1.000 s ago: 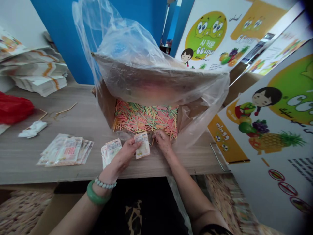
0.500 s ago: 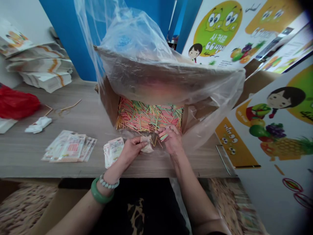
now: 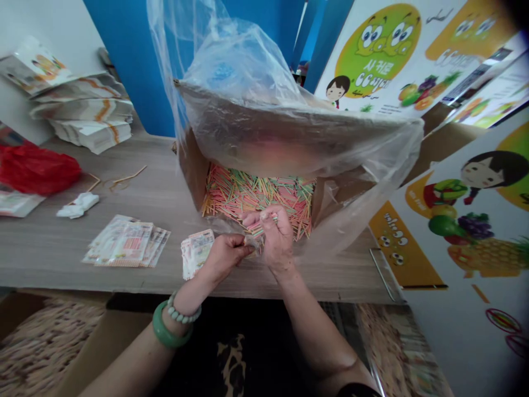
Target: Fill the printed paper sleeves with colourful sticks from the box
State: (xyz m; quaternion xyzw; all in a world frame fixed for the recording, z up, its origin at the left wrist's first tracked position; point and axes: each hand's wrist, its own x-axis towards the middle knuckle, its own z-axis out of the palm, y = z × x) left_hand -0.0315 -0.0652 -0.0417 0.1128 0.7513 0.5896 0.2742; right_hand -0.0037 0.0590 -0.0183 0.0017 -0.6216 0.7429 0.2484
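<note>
My left hand (image 3: 227, 255) pinches a small clear packet (image 3: 253, 242) between thumb and fingers, just in front of the open box. Close beside it, my right hand (image 3: 276, 237) is closed round a small bundle of thin coloured sticks (image 3: 262, 225), pink, green and pale. The bundle points left, over the packet; whether its ends are inside I cannot tell. Behind both hands, many loose pink, green and yellow sticks (image 3: 248, 190) lie in a cardboard box (image 3: 193, 171) lined with a clear plastic bag (image 3: 372, 187).
Left of my left hand lie a small pile of printed packets (image 3: 198, 251) and a larger pile (image 3: 128, 242). Further left are a crumpled white tissue (image 3: 78, 205), a red plastic bag (image 3: 41, 168) and stacked flat cartons (image 3: 91, 113). Large printed boxes (image 3: 467, 220) stand at the right.
My right hand has moved left with the sticks, bringing them up to the packet in my left hand. The whole view has shifted slightly.
</note>
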